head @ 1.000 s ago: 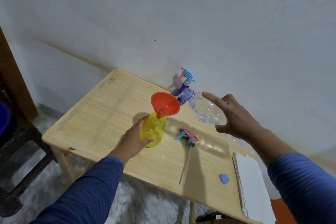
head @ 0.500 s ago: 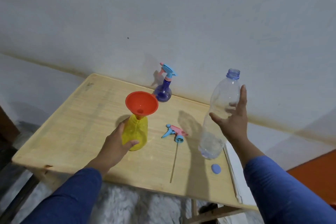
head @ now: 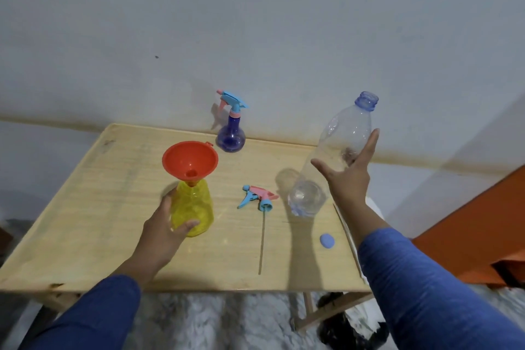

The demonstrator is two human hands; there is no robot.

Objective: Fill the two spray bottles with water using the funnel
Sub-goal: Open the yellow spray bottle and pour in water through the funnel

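Observation:
A yellow spray bottle (head: 196,207) stands on the wooden table (head: 93,207) with an orange funnel (head: 189,160) in its neck. My left hand (head: 164,230) grips the yellow bottle's body from the near side. My right hand (head: 348,179) holds a clear plastic water bottle (head: 332,156) upright, uncapped, just above the table's right part. It looks almost empty. A purple spray bottle (head: 230,133) with its blue and pink trigger head on stands at the back by the wall. A loose trigger head (head: 260,197) with its long dip tube lies between the two hands.
A blue bottle cap (head: 327,241) lies near the table's right front. A white flat thing (head: 372,204) lies along the right edge, mostly behind my right arm. An orange surface (head: 468,230) is on the right. A grey wall rises right behind the table.
The water bottle has gone from tipped over the funnel to upright at the right, held in my right hand. My left hand has stayed on the yellow bottle. The view has swung left.

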